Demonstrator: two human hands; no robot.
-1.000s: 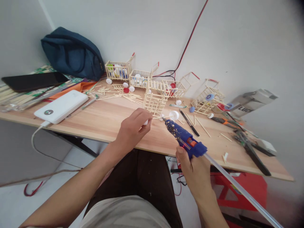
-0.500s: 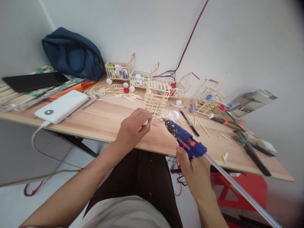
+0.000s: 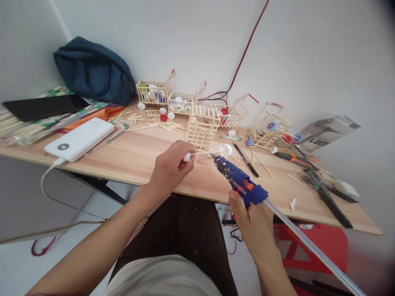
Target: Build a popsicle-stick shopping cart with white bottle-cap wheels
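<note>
My left hand (image 3: 172,163) pinches a thin wooden stick (image 3: 205,153) that has a white cap at each end. One cap (image 3: 187,157) shows at my fingers; the other white cap (image 3: 226,150) is at the stick's far right end. My right hand (image 3: 253,218) is wrapped round a blue hot glue gun (image 3: 236,176), flecked with dried bits, with a long clear glue stick (image 3: 308,242) trailing from its back. The gun's nozzle points at the stick, close to the right-hand cap; contact cannot be made out. Just behind stands a small stick-built cart basket (image 3: 201,133).
Several little stick carts (image 3: 182,102) line the wall, some holding bottle caps. Loose sticks (image 3: 169,126), a black pen (image 3: 246,159) and pliers (image 3: 293,158) lie about. A white power bank (image 3: 80,139), a phone (image 3: 43,106) and a blue bag (image 3: 95,70) are on the left.
My left hand has turned and shifted slightly left, so the cap at its fingers shows more. The glue gun stays nearly still.
</note>
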